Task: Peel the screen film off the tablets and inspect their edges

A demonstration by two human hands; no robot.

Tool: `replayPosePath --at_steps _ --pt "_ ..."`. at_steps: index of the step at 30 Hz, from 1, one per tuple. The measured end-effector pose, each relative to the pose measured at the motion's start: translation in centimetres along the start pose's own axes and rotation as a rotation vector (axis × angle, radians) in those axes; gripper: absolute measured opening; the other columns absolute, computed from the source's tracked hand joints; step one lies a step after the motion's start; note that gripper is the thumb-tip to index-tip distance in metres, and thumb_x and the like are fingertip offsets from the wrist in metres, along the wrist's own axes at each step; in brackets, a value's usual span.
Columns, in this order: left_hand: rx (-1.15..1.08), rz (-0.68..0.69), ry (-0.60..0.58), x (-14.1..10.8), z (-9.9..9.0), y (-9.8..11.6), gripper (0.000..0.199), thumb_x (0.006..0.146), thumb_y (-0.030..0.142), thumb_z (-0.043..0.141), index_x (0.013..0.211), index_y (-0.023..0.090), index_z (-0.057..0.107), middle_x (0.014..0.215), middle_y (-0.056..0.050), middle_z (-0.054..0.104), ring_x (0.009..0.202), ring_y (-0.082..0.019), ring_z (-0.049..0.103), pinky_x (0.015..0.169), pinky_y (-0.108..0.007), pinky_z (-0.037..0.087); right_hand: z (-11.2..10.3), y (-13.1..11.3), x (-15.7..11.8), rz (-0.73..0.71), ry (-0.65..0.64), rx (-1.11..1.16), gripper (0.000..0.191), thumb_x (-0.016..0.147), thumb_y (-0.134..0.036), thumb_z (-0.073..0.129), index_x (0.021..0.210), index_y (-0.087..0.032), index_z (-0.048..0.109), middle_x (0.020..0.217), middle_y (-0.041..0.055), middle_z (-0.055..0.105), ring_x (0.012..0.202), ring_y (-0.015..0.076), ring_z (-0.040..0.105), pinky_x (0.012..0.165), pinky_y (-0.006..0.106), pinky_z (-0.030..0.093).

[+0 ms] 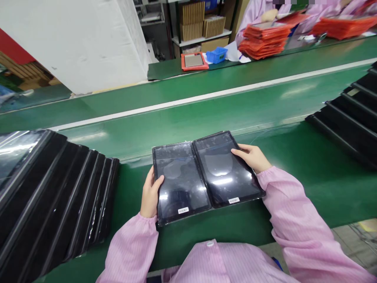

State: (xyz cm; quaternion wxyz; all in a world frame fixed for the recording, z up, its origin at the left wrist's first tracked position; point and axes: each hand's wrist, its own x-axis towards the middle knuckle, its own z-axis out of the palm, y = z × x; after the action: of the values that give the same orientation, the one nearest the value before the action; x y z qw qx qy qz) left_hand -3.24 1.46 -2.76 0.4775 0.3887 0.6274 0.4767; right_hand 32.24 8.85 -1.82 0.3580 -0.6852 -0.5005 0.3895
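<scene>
Two dark, glossy tablet screens are held side by side in front of me, their inner edges touching. My left hand (152, 192) grips the outer edge of the left tablet screen (181, 181), thumb on its face and the other fingers hidden beneath. On the other side, my right hand (251, 157) holds the outer edge of the right tablet screen (228, 169), thumb on top and fingers mostly behind. Each screen carries a small white barcode label near its lower edge. Both reflect bright overhead light.
A fanned stack of black panels (59, 196) lies at the left, and another stack (347, 122) at the right. Beyond the green bench stand a blue bin (216, 55), a pile of red-orange sleeves (263, 39) and a white pillar (85, 43). Co-workers in pink sit at the far side.
</scene>
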Motion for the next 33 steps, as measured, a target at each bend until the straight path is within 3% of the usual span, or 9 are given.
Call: replayPosePath --at_steps 4,9,16,20,23,26,28,30,33 --pt "-0.036 -0.085 -0.024 -0.1 0.1 0.4 0.068 0.085 0.038 0.062 0.148 0.029 0.038 0.133 -0.006 0.065 0.122 -0.026 0.062 0.094 -0.035 0.055 -0.1 -0.3 -0.1 -0.023 0.035 -0.028 0.036 0.08 -0.039 0.073 0.109 -0.018 0.077 0.109 0.0083 0.077 0.1 0.0293 0.073 0.087 0.042 0.06" --pt "-0.115 -0.169 -0.072 1.0 -0.4 -0.8 0.067 0.083 0.045 0.063 0.144 0.024 0.044 0.136 -0.011 0.063 0.112 -0.026 0.068 0.092 -0.037 0.056 -0.1 -0.4 0.2 -0.045 0.082 -0.179 0.037 0.084 -0.04 0.066 0.109 -0.016 0.076 0.113 0.0103 0.076 0.105 0.0302 0.071 0.092 0.043 0.058" --pt "0.107 -0.007 -0.171 1.7 -1.2 -0.8 0.053 0.091 0.044 0.058 0.139 0.023 0.053 0.142 -0.008 0.059 0.13 -0.025 0.056 0.11 -0.037 0.042 -0.6 -2.1 0.1 -0.214 0.077 -0.569 0.056 0.082 -0.042 0.065 0.13 -0.012 0.066 0.124 0.0185 0.066 0.107 0.0367 0.066 0.099 0.055 0.048" --pt "0.213 0.013 -0.233 1.6 -1.9 -0.4 0.053 0.092 0.045 0.056 0.141 0.025 0.052 0.142 -0.005 0.06 0.13 -0.024 0.056 0.11 -0.035 0.041 2.5 -5.9 1.3 -0.616 -0.104 -0.788 0.053 0.088 -0.043 0.057 0.13 -0.013 0.066 0.126 0.0175 0.066 0.119 0.0357 0.059 0.107 0.052 0.043" --pt "0.33 0.001 -0.239 1.1 -2.2 0.2 0.055 0.091 0.047 0.055 0.143 0.028 0.051 0.138 -0.004 0.063 0.126 -0.024 0.06 0.107 -0.034 0.043 6.9 -8.2 2.9 -0.747 -0.293 -0.788 0.046 0.091 -0.041 0.055 0.127 -0.015 0.068 0.131 0.0155 0.065 0.122 0.0345 0.057 0.109 0.052 0.041" --pt "0.63 -0.05 -0.172 0.3 -2.6 1.1 0.055 0.09 0.055 0.054 0.14 0.032 0.055 0.096 -0.002 0.078 0.091 -0.028 0.072 0.085 -0.038 0.052 10.7 -8.9 4.4 -0.744 -0.339 -0.768 0.04 0.092 -0.038 0.057 0.121 -0.015 0.071 0.127 0.0161 0.068 0.119 0.0353 0.06 0.105 0.053 0.044" --pt "0.804 -0.063 -0.091 0.0 -3.0 1.6 0.051 0.088 0.06 0.054 0.129 0.033 0.066 0.069 -0.002 0.073 0.072 -0.03 0.071 0.073 -0.039 0.051 12.1 -8.7 5.0 -0.749 -0.351 -0.75 0.035 0.093 -0.038 0.055 0.114 -0.017 0.074 0.12 0.0126 0.072 0.113 0.032 0.065 0.101 0.049 0.047" --pt "0.835 -0.022 -0.012 0.0 -3.7 1.8 0.045 0.089 0.06 0.052 0.116 0.031 0.074 0.074 -0.004 0.074 0.077 -0.03 0.071 0.075 -0.039 0.051 12.6 -8.2 5.4 -0.761 -0.355 -0.72 0.033 0.095 -0.039 0.053 0.11 -0.02 0.075 0.115 0.0089 0.074 0.108 0.0279 0.067 0.099 0.045 0.049" --pt "0.801 0.071 0.021 0.5 -4.8 1.7 0.041 0.091 0.053 0.053 0.116 0.029 0.074 0.116 -0.008 0.072 0.112 -0.031 0.064 0.097 -0.043 0.048 12.3 -7.7 5.4 -0.798 -0.312 -0.645 0.03 0.093 -0.038 0.056 0.105 -0.02 0.076 0.113 0.0087 0.075 0.106 0.0274 0.068 0.099 0.045 0.05"
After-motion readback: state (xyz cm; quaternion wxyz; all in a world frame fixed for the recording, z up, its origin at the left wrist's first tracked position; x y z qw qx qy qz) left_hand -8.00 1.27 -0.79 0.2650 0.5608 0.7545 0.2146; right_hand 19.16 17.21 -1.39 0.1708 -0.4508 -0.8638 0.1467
